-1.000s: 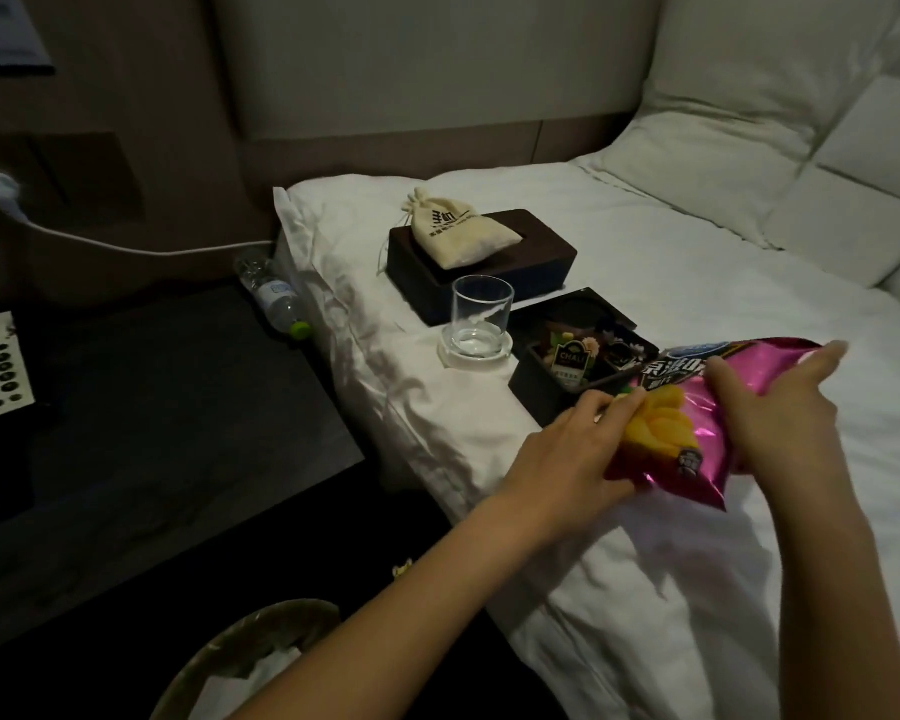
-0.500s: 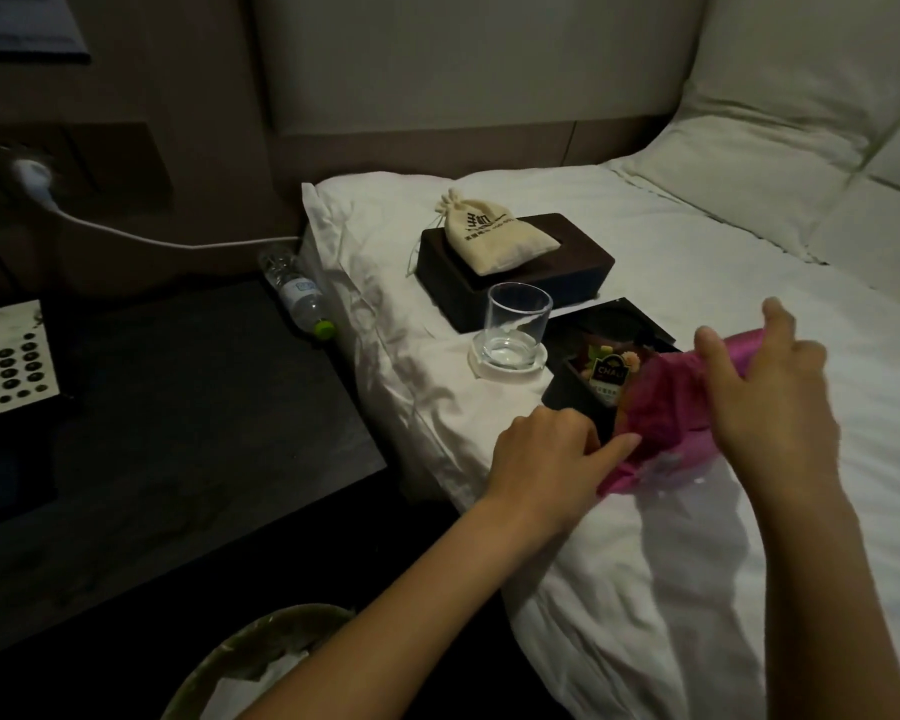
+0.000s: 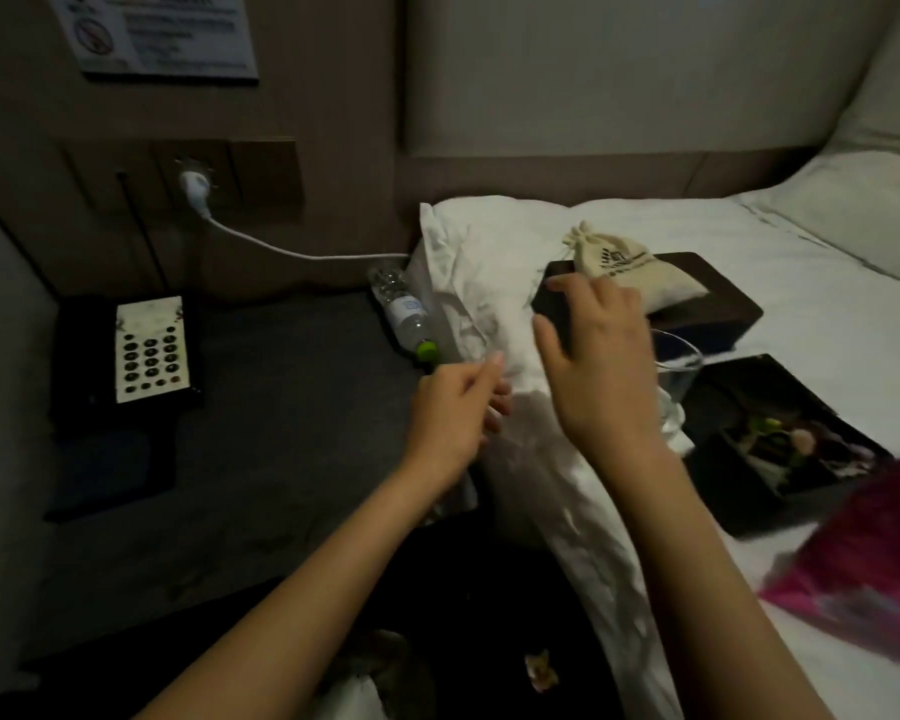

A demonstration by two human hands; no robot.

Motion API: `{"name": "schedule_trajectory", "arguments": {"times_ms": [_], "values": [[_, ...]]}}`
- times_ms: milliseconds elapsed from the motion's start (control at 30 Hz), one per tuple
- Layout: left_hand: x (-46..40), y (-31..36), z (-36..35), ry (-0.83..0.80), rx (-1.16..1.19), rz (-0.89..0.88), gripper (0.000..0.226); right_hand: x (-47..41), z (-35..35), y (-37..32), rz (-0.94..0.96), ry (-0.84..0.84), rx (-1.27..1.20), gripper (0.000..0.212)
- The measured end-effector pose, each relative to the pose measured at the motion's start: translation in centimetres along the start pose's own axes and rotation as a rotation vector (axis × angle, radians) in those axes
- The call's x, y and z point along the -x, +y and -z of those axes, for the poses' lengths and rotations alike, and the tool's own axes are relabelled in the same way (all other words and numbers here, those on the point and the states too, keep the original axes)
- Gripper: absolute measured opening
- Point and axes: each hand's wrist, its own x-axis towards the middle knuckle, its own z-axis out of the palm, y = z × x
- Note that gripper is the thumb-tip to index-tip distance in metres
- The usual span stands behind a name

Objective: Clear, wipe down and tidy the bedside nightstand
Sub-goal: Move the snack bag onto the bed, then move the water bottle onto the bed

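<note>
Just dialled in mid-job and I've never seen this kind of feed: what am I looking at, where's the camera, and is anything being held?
No machine here: a person works with two bare hands, filmed by one wide camera on their head, looking down. The left hand hovers by the bed edge near a water bottle lying on the dark nightstand, beside a keypad phone. The right hand reaches over the bed toward a dark tissue box with a cloth pouch on top. Neither hand holds anything. Also on the bed are a glass, a black tray of sachets and a pink snack bag.
</note>
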Motion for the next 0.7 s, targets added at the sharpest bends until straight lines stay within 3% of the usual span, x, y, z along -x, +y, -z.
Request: {"name": "schedule_trajectory", "arguments": {"times_ms": [233, 433, 567, 700], "values": [[-6.0, -3.5, 6.8, 0.104, -0.054, 0.128, 0.025, -4.5, -12.6, -3.0, 0.009, -0.406, -0.176, 0.041], [-10.6, -6.0, 9.5, 0.136, 0.013, 0.275, 0.014, -7.2, -21.7, -2.3, -0.056, -0.771, -0.008, 0.052], [-12.2, -6.8, 10.0, 0.140, 0.068, 0.333, 0.013, -8.2, -25.1, -1.8, -0.070, -0.884, 0.039, 0.052], [-12.7, -7.6, 9.9, 0.126, 0.129, 0.370, 0.024, -8.2, -26.1, -1.6, -0.046, -0.833, 0.020, 0.041]]}}
